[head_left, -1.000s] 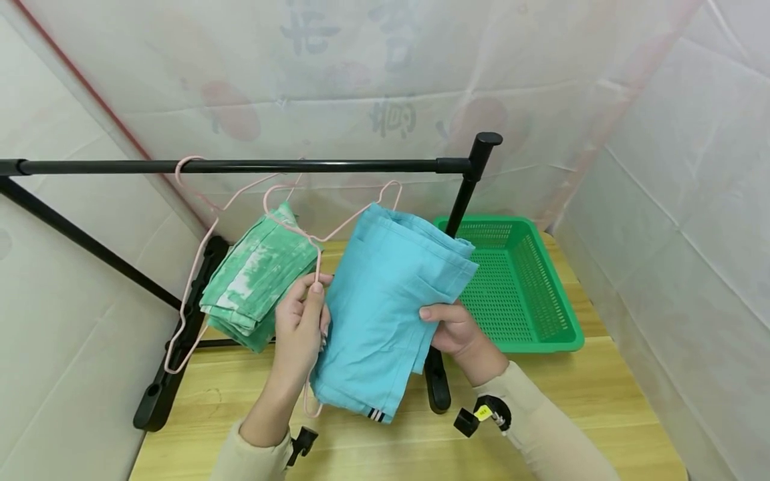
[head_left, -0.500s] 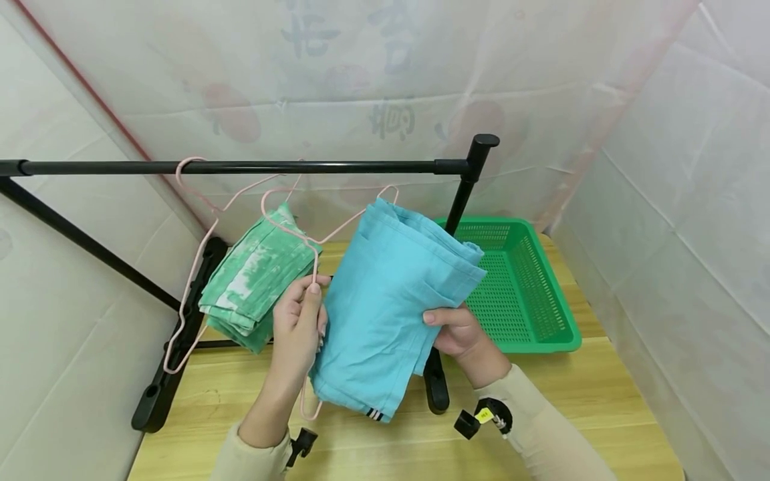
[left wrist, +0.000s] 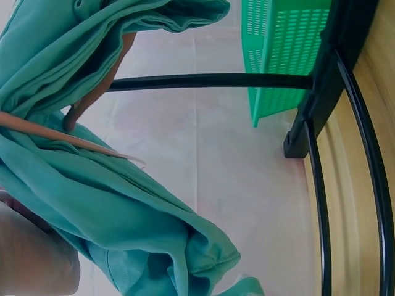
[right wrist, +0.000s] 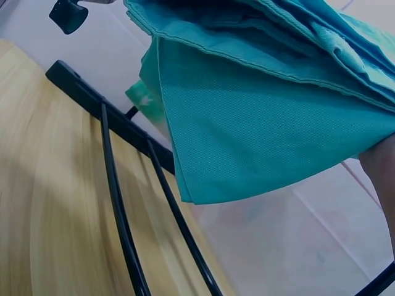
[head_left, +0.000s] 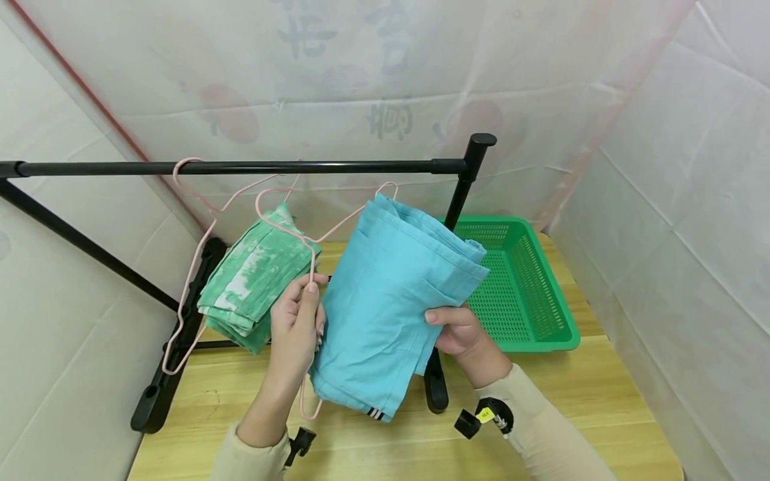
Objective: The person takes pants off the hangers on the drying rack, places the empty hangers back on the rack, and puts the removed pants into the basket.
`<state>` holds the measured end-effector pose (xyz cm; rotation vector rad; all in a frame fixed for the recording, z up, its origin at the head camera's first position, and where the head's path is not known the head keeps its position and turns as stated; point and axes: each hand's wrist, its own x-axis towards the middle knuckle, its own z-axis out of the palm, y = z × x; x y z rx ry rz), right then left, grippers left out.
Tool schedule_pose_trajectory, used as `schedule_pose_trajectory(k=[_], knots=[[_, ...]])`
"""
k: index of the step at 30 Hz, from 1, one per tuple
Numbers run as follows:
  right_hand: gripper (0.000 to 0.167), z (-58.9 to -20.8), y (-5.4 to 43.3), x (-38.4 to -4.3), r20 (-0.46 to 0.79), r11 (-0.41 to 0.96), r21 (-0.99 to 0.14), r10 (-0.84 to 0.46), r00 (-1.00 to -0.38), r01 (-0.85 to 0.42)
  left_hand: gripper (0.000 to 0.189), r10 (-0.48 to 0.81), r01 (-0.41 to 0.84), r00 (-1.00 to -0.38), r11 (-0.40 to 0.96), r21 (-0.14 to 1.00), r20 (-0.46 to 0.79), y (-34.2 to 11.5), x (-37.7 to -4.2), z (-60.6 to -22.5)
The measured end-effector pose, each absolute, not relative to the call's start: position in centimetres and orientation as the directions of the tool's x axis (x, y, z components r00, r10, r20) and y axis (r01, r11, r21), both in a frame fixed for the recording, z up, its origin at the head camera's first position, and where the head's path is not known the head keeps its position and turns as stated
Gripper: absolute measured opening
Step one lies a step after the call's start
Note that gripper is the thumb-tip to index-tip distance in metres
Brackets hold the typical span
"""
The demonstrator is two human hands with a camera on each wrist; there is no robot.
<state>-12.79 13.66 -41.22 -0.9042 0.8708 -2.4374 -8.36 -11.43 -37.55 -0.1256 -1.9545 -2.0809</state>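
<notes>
The bench (head_left: 559, 414) stays put below the left grip (head_left: 296, 317) and the right grip (head_left: 460, 331), as does the black rack (head_left: 240, 168), its bar beyond them. The green basket (head_left: 535, 347), right of and beyond the right grip, has not moved; the blue cloth (head_left: 385, 307) now covers slightly more of its left side. That cloth lies between the two grips, its loose upper corner a little farther right than a second ago. The green cloth (head_left: 249, 280), left of the left grip, hangs unchanged on a pink hanger (head_left: 202, 242) hooked over the bar. The held hanger (head_left: 313, 257), also pink and partly hidden by the blue cloth, has its hook a shade farther left. As before, the left grip pinches this hanger's wire between thumb and fingers; the right grip holds the blue cloth, thumb on its front face.
</notes>
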Motion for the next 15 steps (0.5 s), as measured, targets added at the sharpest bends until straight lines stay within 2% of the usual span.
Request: schedule_pose_trajectory(k=[5,15], knots=[[0.044,-41.21,13.69,-12.76,0.463,-0.738,-0.656,-0.559,-0.688,0.159,0.035,-0.129,0.274,-0.954,-0.015,0.961,0.270,-11.33,-8.35,-37.65],[0.046,-40.93,13.89,-12.60,0.457,-0.761,-0.629,-0.528,-0.716,0.159,0.029,-0.137,0.268,-0.954,0.006,0.963,0.267,-11.29,-8.35,-37.87]])
